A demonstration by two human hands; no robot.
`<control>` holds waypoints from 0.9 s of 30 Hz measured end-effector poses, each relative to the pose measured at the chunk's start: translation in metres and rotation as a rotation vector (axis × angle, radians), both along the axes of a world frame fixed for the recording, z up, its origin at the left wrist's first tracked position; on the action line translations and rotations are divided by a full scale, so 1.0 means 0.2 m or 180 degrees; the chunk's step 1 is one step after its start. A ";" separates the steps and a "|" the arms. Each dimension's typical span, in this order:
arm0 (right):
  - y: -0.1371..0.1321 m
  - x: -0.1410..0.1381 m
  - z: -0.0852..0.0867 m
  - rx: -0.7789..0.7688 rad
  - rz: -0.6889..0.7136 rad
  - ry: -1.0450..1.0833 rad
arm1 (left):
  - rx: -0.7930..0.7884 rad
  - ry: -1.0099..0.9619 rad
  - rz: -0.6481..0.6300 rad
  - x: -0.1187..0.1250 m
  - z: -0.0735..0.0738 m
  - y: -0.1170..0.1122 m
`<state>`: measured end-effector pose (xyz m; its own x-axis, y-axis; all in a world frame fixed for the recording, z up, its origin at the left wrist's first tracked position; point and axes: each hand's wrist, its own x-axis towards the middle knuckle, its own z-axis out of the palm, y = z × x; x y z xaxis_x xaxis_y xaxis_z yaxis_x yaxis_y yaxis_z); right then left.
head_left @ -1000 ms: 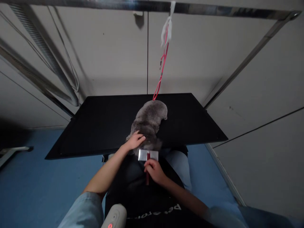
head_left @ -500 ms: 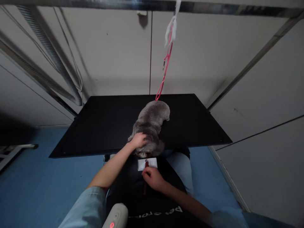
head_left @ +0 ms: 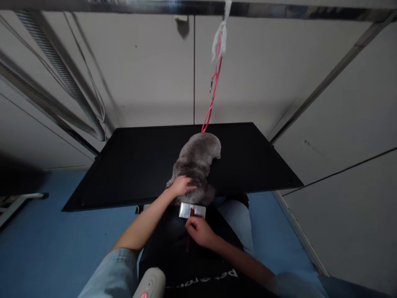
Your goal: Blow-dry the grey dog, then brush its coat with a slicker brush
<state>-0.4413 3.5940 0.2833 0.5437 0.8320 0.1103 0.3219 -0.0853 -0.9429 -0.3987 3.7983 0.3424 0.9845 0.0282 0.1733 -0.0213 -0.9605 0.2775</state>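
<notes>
A small grey fluffy dog [head_left: 197, 163] stands on a black table [head_left: 133, 165], facing away, held by a pink leash [head_left: 212, 95] that hangs from an overhead bar. My left hand [head_left: 181, 185] rests on the dog's rear back, fingers curled into the fur. My right hand [head_left: 200, 231] grips the red handle of a slicker brush [head_left: 192, 210]. The brush's silver rectangular head sits just below the dog's rear end at the table's near edge.
A grey-white dryer device [head_left: 150, 283] with a red light sits near my chest at the bottom. I wear a dark apron [head_left: 186, 265]. A ribbed hose [head_left: 62, 70] runs along the left wall. Blue floor lies on both sides of the table.
The brush dropped away from the dog's rear half a second ago and has come back up against it. My left hand stayed on the dog's back.
</notes>
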 end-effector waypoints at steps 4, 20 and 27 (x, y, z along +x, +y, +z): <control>0.01 0.00 0.00 0.0153 -0.0125 0.0181 | 0.0147 0.0146 -0.0131 0.01 0.05 -0.01; 0.02 -0.04 0.04 0.0054 0.0205 0.0106 | 0.0401 0.0429 -0.0357 0.05 0.10 -0.04; 0.01 -0.06 0.03 -0.0083 0.0690 0.0051 | 0.0112 0.0242 -0.0361 0.04 0.08 -0.02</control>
